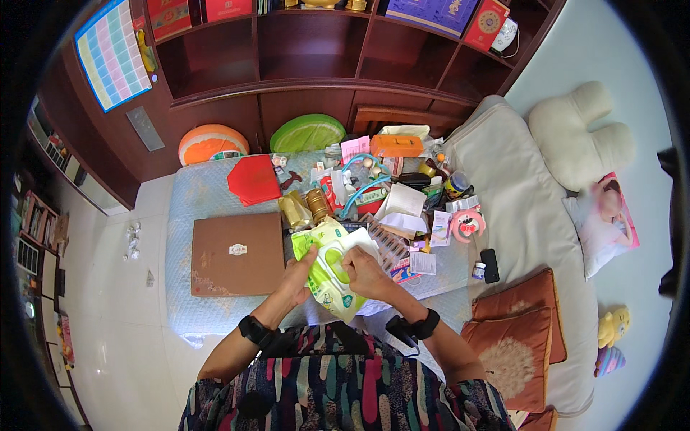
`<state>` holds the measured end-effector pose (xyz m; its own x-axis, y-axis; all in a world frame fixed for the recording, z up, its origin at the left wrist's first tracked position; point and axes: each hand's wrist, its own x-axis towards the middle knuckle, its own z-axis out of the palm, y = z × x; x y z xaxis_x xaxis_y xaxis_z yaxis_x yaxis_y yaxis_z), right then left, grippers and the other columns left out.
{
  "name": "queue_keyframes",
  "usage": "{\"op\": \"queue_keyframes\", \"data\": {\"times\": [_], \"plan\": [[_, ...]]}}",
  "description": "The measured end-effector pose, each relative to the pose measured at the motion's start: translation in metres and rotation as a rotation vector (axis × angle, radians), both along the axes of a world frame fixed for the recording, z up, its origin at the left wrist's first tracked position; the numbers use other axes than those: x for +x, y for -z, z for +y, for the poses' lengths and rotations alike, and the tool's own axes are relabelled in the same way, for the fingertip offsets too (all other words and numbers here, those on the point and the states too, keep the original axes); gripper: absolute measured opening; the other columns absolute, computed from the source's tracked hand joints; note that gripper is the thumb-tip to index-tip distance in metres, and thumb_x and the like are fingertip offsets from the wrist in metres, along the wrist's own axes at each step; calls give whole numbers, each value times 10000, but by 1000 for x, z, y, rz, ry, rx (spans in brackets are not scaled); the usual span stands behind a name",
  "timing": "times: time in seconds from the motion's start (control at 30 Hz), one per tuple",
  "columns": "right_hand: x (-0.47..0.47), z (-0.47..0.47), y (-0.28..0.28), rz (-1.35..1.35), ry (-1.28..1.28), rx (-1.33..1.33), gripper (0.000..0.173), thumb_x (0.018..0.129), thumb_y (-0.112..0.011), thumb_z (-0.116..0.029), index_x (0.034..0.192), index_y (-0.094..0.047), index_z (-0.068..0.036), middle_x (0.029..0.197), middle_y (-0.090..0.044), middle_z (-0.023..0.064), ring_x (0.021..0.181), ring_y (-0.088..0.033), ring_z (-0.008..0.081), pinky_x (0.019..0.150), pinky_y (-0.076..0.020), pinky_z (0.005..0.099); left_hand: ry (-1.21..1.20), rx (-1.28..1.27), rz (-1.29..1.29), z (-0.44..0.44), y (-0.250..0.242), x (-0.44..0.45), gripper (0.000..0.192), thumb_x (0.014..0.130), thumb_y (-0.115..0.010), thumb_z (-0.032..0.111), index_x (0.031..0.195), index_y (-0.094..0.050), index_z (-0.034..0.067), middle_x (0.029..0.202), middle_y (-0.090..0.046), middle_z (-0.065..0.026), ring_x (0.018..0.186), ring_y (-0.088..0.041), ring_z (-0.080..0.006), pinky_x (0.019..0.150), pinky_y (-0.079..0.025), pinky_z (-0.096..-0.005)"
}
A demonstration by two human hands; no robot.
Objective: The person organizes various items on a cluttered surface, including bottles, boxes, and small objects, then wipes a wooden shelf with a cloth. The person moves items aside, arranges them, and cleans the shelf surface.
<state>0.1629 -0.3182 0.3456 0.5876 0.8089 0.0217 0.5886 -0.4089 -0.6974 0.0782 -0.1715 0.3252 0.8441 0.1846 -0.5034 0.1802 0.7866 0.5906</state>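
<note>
A green and white plastic pack of wet wipes (pixel 323 291) is held tilted in front of my body. My left hand (pixel 299 277) grips its left side, thumb on the front. The white-rimmed lid (pixel 335 262) is at the middle of the pack. Over its right edge my right hand (pixel 366 272) has its fingers curled and pinched on a white wipe (pixel 362 240). The fingertips are partly hidden by the hand itself. Just beyond the pack lie a gold canister (pixel 318 203) and a brown tray with compartments (pixel 387 243).
A large brown box (pixel 237 256) lies left on the quilted blue cover (pixel 180 237). Boxes, papers and a blue tube (pixel 356 199) are heaped ahead. Rightward are a pink ring-shaped toy (pixel 468 225), a small bottle (pixel 478 270), a black phone (pixel 490 265) and brown cushions (pixel 509 355). Dark wooden shelves (pixel 310 48) stand behind.
</note>
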Motion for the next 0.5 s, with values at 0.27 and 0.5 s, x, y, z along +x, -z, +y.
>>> {"op": "queue_keyframes", "data": {"times": [0.27, 0.5], "plan": [[3, -12, -10, 81, -44, 117, 68, 665, -479, 26, 724, -506, 5, 719, -532, 154, 695, -536, 310, 598, -418, 360, -46, 71, 141, 8, 19, -2, 343, 896, -460, 267, 1134, -451, 20, 1040, -560, -106, 897, -582, -222, 750, -510, -380], [-18, 1, 13, -230, 8, 112, 137, 745, -502, -67, 840, -583, -11, 832, -528, 143, 755, -541, 309, 683, -455, 380, 10, -45, 73, 12, 21, -2, 334, 898, -453, 280, 1134, -461, 44, 1045, -561, -97, 902, -579, -217, 766, -501, -373]]}}
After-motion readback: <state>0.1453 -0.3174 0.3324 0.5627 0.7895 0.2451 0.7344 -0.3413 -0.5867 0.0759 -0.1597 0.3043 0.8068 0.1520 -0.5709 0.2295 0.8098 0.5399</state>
